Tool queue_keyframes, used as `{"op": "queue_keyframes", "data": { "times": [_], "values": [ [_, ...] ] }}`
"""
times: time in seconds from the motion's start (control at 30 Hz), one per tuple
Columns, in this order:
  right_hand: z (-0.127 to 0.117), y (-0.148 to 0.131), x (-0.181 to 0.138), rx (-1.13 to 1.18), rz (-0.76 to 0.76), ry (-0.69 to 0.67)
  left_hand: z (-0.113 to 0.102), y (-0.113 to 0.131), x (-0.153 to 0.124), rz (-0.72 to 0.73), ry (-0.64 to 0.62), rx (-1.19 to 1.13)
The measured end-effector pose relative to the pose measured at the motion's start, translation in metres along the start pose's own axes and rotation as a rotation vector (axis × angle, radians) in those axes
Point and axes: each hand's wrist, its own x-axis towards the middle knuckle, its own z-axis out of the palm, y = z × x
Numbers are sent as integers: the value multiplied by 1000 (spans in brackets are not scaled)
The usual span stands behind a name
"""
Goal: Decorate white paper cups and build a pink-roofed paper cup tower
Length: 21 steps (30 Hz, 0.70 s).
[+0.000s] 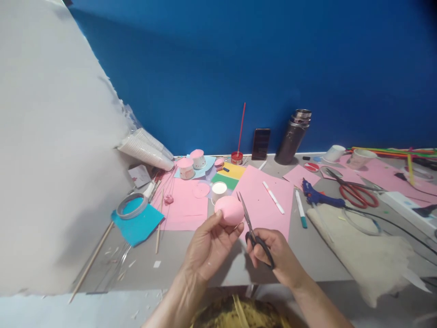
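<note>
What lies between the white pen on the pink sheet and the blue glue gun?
A teal-tipped marker lies between the white pen and the blue glue gun, as the head view shows.

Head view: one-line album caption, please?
Left hand holds a rounded pink piece; right hand grips scissors over cluttered table.

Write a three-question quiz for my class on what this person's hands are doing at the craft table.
1. True or false: the left hand holds a pink paper circle.
2. What does the right hand grip? A) black-handled scissors B) a stapler C) a paintbrush
3. Fill in: seen from the person, the red-handled scissors lie to the ____ of the blue glue gun.

Key: 1 true; 2 A; 3 right.
</note>
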Motion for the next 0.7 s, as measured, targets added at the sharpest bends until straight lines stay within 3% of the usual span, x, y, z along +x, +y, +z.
{"op": "queue_keyframes", "data": {
  "times": [0.4, 0.6, 0.7],
  "values": [
    [3, 7, 2, 104, 73, 58, -3, 5, 0, 15, -34, 66],
    [-7, -1, 8, 144, -15, 296, -11, 1, 3, 61, -202, 310],
    [-10, -9, 13, 236, -59, 335, -13, -1, 5, 63, -274, 441]
  ]
}}
